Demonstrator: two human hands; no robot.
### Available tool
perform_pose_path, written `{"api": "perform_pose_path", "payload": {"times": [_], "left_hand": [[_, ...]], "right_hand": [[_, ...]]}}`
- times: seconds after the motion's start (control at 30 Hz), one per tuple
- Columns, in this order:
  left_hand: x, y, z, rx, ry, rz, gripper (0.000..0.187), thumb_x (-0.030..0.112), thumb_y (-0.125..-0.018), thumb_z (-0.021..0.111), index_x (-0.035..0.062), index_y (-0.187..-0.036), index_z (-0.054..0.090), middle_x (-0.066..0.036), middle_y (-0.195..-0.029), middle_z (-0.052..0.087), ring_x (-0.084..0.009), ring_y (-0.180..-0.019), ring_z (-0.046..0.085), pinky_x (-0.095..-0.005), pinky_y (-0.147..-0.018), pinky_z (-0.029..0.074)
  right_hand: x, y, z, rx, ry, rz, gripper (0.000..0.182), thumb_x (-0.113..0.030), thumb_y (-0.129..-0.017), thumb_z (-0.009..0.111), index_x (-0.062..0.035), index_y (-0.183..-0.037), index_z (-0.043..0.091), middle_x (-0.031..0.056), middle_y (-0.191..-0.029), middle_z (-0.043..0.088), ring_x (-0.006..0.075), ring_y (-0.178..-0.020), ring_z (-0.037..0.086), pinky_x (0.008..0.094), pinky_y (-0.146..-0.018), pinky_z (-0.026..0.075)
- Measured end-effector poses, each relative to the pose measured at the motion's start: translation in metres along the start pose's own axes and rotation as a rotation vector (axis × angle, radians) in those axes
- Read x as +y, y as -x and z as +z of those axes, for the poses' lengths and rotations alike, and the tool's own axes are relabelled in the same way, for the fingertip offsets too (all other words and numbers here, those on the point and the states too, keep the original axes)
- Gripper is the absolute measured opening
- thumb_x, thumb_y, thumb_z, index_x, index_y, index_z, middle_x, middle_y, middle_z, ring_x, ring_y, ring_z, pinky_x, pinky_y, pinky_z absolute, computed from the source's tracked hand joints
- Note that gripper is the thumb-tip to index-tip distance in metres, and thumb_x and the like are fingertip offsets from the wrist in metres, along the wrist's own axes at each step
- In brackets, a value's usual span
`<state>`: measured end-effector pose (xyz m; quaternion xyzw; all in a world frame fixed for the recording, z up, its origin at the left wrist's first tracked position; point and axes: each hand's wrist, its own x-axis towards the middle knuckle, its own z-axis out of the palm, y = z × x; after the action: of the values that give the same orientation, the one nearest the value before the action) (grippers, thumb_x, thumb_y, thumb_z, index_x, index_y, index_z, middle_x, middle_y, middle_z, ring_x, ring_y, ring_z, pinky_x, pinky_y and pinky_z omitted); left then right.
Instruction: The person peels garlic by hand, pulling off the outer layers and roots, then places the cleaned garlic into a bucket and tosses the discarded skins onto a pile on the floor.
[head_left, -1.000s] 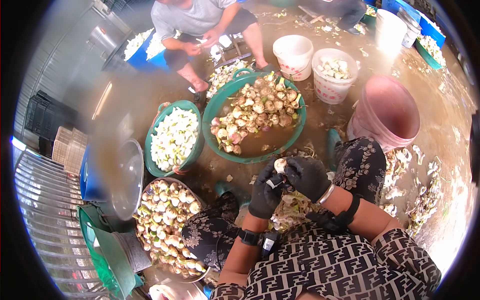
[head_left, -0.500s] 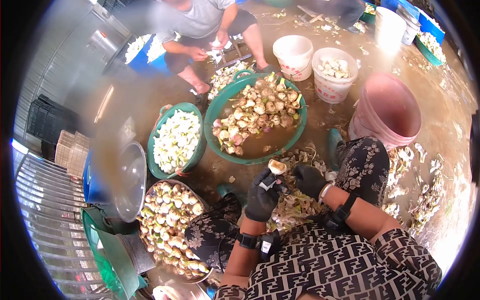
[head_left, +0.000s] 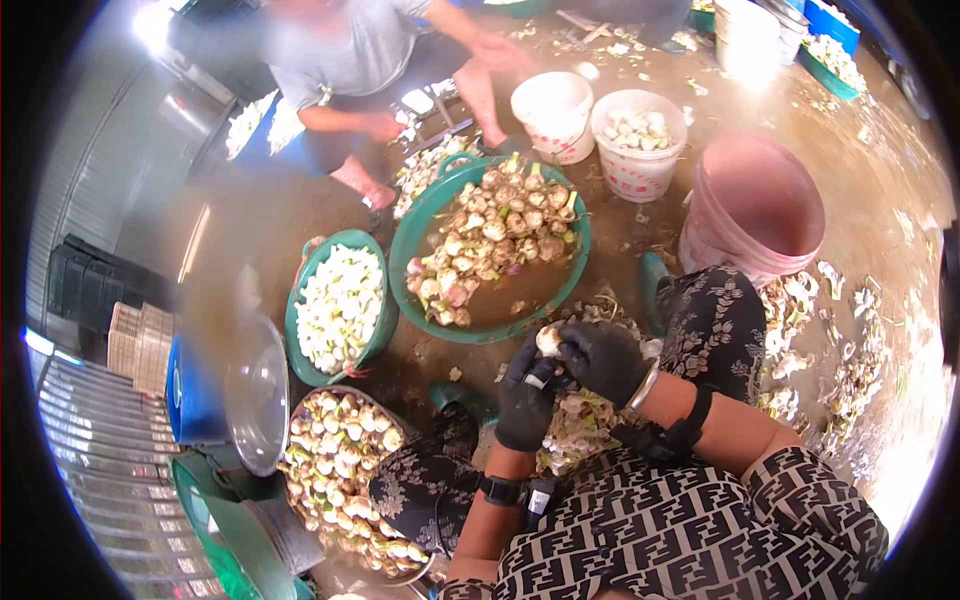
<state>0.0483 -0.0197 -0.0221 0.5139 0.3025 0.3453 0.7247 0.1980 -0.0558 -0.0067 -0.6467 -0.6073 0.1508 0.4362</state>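
Both of my hands wear dark gloves and meet over a heap of peelings. My left hand is closed around a garlic bulb, its pale top sticking up past the fingers. A small whitish patch shows lower at those fingers; I cannot make out what it is. Against the bulb's right side press the curled fingers of my right hand, its fingertips partly hidden. Just beyond stands a green tub of unpeeled garlic bulbs. Below my hands lie garlic skins and stalks.
A green basin of peeled white garlic and a wide bowl of garlic bulbs stand left. A pink bucket and white buckets are to the right. Another person sits opposite. Skins litter the floor.
My right hand has come left from beside the bulb and now touches it. The person opposite has stretched one arm toward the white bucket. The whole view has shifted slightly.
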Motion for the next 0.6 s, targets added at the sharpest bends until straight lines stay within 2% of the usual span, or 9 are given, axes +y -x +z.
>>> {"api": "perform_pose_path", "payload": {"times": [0.17,0.3,0.37,0.4,0.43,0.5,0.53,0.57,0.6], "left_hand": [[0.011,-0.002,0.000,-0.108,-0.534,0.225,0.041,0.012,-0.090,0.045,-0.0048,-0.127,0.042,-0.006,-0.096,0.059,-0.0101,-0.078,0.054,-0.0239,-0.067,0.048],[0.017,0.006,0.010,-0.004,-0.093,-0.045,0.038,0.009,-0.089,0.046,-0.0068,-0.123,0.044,-0.009,-0.095,0.060,-0.0113,-0.077,0.056,-0.0243,-0.068,0.048],[0.015,0.007,0.008,-0.024,-0.166,0.029,0.036,0.007,-0.088,0.047,-0.0071,-0.121,0.046,-0.010,-0.097,0.060,-0.0122,-0.077,0.057,-0.0245,-0.068,0.048],[0.009,0.006,0.003,0.008,-0.217,0.057,0.035,0.007,-0.088,0.047,-0.0061,-0.120,0.048,-0.010,-0.097,0.060,-0.0124,-0.078,0.057,-0.0249,-0.068,0.049],[0.006,0.007,-0.002,0.041,-0.269,0.086,0.033,0.007,-0.087,0.048,-0.0051,-0.118,0.050,-0.010,-0.097,0.060,-0.0126,-0.078,0.057,-0.0253,-0.068,0.049],[0.016,0.008,-0.002,0.062,-0.440,0.148,0.032,0.007,-0.087,0.049,-0.0044,-0.117,0.052,-0.010,-0.096,0.061,-0.0125,-0.079,0.058,-0.0257,-0.068,0.049],[0.019,0.005,-0.002,0.077,-0.599,0.221,0.031,0.007,-0.087,0.050,-0.0037,-0.116,0.053,-0.010,-0.096,0.061,-0.0124,-0.079,0.058,-0.0260,-0.068,0.048],[0.014,0.000,-0.007,0.036,-0.757,0.385,0.030,0.009,-0.087,0.051,-0.0034,-0.114,0.054,-0.010,-0.094,0.061,-0.0125,-0.079,0.058,-0.0267,-0.068,0.049],[0.010,-0.001,-0.011,-0.027,-0.735,0.328,0.031,0.010,-0.087,0.051,-0.0036,-0.115,0.053,-0.010,-0.093,0.061,-0.0128,-0.079,0.058,-0.0271,-0.068,0.049]], "right_hand": [[0.005,0.004,0.000,-0.043,0.059,0.048,0.015,-0.019,-0.077,0.057,-0.0045,-0.080,0.057,0.0163,-0.072,0.059,0.0347,-0.067,0.058,0.0441,-0.059,0.045],[0.029,-0.019,-0.005,-0.040,0.064,0.089,0.014,-0.018,-0.076,0.056,-0.0042,-0.077,0.056,0.0189,-0.071,0.058,0.0371,-0.066,0.055,0.0469,-0.061,0.043],[0.039,-0.030,-0.013,0.079,0.062,0.195,0.010,-0.015,-0.075,0.053,-0.0044,-0.077,0.055,0.0178,-0.071,0.058,0.0380,-0.069,0.055,0.0465,-0.063,0.043],[0.045,-0.033,-0.011,-0.137,0.085,0.275,0.018,-0.011,-0.072,0.054,-0.0039,-0.088,0.058,0.0187,-0.081,0.061,0.0378,-0.078,0.057,0.0441,-0.071,0.045],[0.048,-0.028,-0.008,-0.140,0.079,0.271,0.018,-0.011,-0.072,0.054,-0.0039,-0.088,0.058,0.0187,-0.081,0.061,0.0378,-0.078,0.057,0.0441,-0.071,0.045],[0.052,-0.013,-0.006,-0.454,-0.084,0.036,0.038,-0.005,-0.069,0.055,-0.0047,-0.107,0.057,0.0206,-0.095,0.061,0.0328,-0.089,0.060,0.0366,-0.077,0.047],[0.060,-0.007,0.000,-0.471,-0.394,0.089,0.054,-0.003,-0.067,0.057,-0.0044,-0.120,0.049,0.0163,-0.108,0.060,0.0265,-0.100,0.058,0.0339,-0.087,0.044],[0.052,-0.004,0.000,-0.430,-0.686,0.179,0.050,-0.007,-0.072,0.062,-0.0024,-0.120,0.050,0.0115,-0.107,0.060,0.0225,-0.103,0.056,0.0324,-0.091,0.042],[0.043,-0.001,-0.001,-0.454,-0.818,0.234,0.045,-0.011,-0.075,0.063,-0.0022,-0.118,0.050,0.0100,-0.103,0.060,0.0204,-0.098,0.057,0.0307,-0.086,0.044]]}}
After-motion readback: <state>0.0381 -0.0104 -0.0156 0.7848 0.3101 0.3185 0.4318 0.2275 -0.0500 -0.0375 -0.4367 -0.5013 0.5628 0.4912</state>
